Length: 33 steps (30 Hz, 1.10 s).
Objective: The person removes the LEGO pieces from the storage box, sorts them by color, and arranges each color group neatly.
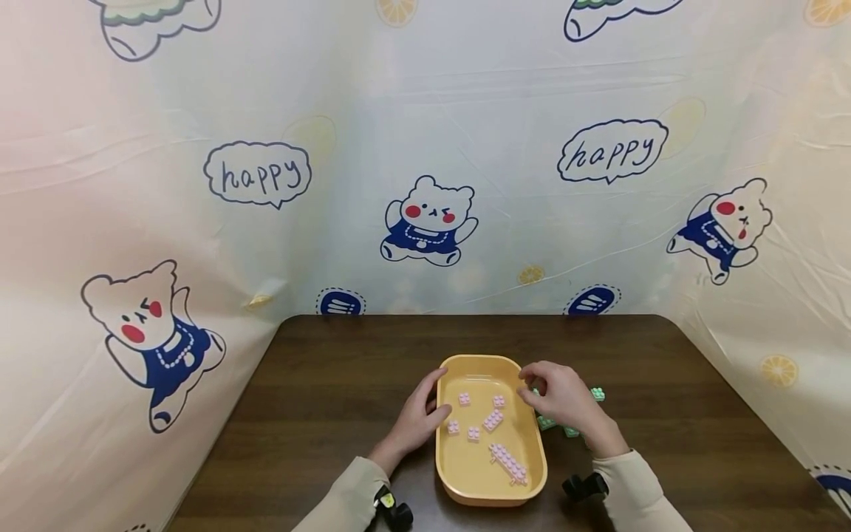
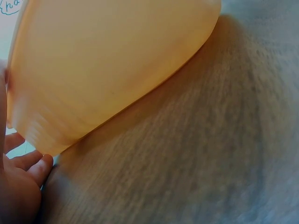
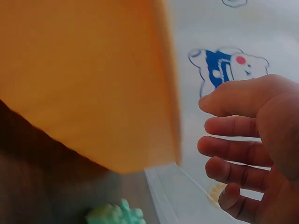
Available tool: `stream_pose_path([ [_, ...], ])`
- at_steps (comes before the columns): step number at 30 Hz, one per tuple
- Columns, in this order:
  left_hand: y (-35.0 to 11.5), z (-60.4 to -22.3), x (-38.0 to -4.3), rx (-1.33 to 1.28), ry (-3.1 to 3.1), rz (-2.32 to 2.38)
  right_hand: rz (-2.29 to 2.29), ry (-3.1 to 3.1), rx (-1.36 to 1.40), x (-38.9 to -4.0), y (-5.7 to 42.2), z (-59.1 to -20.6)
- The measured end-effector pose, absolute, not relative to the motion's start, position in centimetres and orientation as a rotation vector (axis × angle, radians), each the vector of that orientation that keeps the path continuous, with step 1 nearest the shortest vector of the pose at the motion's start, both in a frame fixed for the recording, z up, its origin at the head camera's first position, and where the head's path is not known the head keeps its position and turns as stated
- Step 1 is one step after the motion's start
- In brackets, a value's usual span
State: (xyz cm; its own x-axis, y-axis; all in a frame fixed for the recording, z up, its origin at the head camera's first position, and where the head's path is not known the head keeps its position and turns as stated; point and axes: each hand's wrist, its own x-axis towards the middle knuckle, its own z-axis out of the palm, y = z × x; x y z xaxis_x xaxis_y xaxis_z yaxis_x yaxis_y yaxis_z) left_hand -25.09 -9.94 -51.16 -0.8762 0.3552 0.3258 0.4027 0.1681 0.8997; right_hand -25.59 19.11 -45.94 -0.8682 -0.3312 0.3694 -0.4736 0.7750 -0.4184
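A yellow tray stands on the table with several small pink toy bricks and a longer pink brick piece inside it. My left hand holds the tray's left side, the thumb over the rim. In the left wrist view, fingers of that hand touch the outer wall of the tray. Just off the tray's right rim is my right hand, loosely bent and holding nothing. The right wrist view shows a gap between the fingers and the tray.
Several green bricks lie on the table to the right of the tray, partly hidden by the right hand. The dark wooden table is bordered by a patterned curtain at the back and sides.
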Motion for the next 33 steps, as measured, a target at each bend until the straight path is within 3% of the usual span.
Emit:
stream_pose_path([
  [16,-9.9,-50.9,-25.0,-0.766,-2.398,-1.841,0.66,-2.728,0.697,-24.3,17.1,-46.8],
  [33,-9.9,-50.9,-25.1,-0.758,-2.394,-1.869,0.654,-2.8,1.166,-22.8,14.9,-46.9],
])
